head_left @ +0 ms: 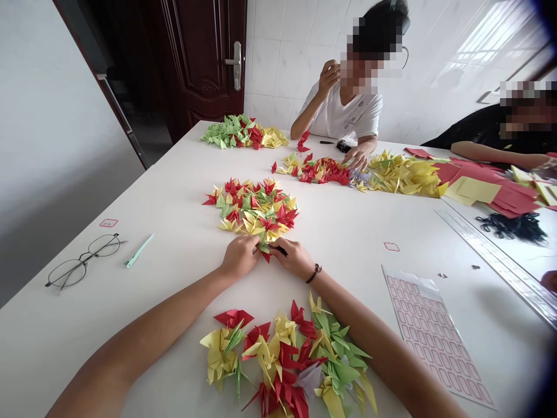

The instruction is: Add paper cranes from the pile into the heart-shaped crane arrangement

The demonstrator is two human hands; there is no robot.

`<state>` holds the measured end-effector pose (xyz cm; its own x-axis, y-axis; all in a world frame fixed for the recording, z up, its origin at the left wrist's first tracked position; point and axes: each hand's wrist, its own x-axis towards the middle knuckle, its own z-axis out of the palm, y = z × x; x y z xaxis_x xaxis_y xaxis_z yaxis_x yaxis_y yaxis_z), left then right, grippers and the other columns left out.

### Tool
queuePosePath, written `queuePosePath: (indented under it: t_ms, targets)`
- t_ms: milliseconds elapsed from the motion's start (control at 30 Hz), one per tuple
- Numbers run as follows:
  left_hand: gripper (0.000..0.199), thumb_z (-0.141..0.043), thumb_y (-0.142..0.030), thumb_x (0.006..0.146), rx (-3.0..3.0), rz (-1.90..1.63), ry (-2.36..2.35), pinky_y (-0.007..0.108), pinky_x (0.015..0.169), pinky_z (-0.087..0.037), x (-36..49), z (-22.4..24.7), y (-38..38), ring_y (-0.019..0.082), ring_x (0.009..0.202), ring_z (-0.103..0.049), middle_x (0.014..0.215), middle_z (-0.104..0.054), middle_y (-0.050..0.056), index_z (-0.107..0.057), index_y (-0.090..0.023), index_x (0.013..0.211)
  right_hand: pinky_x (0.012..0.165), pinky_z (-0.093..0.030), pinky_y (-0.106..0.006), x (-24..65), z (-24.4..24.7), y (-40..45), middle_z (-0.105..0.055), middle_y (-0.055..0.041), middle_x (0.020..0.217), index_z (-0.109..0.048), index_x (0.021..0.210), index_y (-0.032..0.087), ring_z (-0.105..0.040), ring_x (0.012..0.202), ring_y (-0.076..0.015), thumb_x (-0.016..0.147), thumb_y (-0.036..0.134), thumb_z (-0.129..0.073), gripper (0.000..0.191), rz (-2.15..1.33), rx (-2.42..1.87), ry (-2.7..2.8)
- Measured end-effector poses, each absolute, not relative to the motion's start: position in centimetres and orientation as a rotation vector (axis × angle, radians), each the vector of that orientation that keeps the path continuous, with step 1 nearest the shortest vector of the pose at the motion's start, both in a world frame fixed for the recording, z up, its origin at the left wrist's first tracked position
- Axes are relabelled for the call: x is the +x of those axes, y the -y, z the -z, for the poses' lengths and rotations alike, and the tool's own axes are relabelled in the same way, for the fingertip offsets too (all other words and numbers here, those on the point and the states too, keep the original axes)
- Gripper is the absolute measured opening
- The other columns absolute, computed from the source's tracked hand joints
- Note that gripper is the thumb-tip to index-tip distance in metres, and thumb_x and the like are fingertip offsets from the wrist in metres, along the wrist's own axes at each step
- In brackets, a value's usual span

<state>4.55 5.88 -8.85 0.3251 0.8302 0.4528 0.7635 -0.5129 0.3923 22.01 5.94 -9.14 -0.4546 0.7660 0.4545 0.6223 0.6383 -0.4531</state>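
My left hand (239,257) is closed, pinching a small green and red bit of folded paper, seemingly paper cranes (264,247). Opposite it, my right hand (295,258) is closed around a slim black object (278,250) whose kind I cannot make out; its fingertips meet the same folded paper. Just beyond both hands lies a ring-like heap of red, yellow and green paper cranes (255,203). Between my forearms, closer to me, sits a looser pile of flatter folded cranes (282,371). My fingers hide part of what they hold.
Eyeglasses (85,261) and a mint-green slim tool (139,251) lie left. On the right are a label sheet (435,337), a clear ruler (496,261), black cords (513,226) and red paper (513,200). Two people sit across, near more crane piles (404,174).
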Motion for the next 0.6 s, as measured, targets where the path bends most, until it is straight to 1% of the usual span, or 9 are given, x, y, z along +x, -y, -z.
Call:
queuePosePath:
  t_ms: [133,300,433,600]
  targets:
    - [0.008,-0.050,-0.011,0.071,2.458,-0.950,-1.481,0.023,0.057,-0.038,4.6,8.8,-5.9,0.014,0.064,-0.053,0.067,-0.059,0.001,-0.055,-0.017,0.067,0.053,-0.043,-0.022,22.0,9.1,-5.9,-0.066,-0.0045,0.071,-0.055,0.082,0.020,-0.058,0.055,-0.0133,0.085,0.027,-0.042,0.015,-0.286,-1.076,2.223]
    - [0.007,-0.052,-0.012,0.070,2.408,-0.969,-1.490,0.023,0.056,-0.037,4.6,8.7,-5.8,0.013,0.061,-0.051,0.063,-0.057,0.000,-0.055,-0.018,0.067,0.057,-0.046,-0.024,22.0,9.1,-6.0,-0.066,-0.0052,0.075,-0.055,0.083,0.020,-0.060,0.060,-0.0145,0.083,0.028,-0.046,0.012,-0.295,-1.055,2.188]
    - [0.006,-0.053,-0.018,0.072,2.262,-0.992,-1.515,0.022,0.052,-0.035,4.6,8.2,-5.9,0.011,0.054,-0.047,0.059,-0.054,-0.002,-0.054,-0.018,0.067,0.057,-0.047,-0.025,22.0,8.9,-5.9,-0.067,-0.0060,0.078,-0.056,0.083,0.020,-0.061,0.062,-0.0149,0.082,0.030,-0.049,0.012,-0.348,-1.053,2.117]
    - [0.023,-0.052,-0.034,0.074,2.052,-0.996,-1.557,0.022,0.048,-0.032,4.5,7.8,-6.1,0.011,0.049,-0.044,0.053,-0.051,-0.002,-0.049,-0.017,0.060,0.058,-0.048,-0.025,22.0,8.7,-5.8,-0.066,-0.0058,0.077,-0.055,0.084,0.019,-0.061,0.063,-0.0147,0.080,0.031,-0.053,0.013,-0.377,-1.064,1.984]
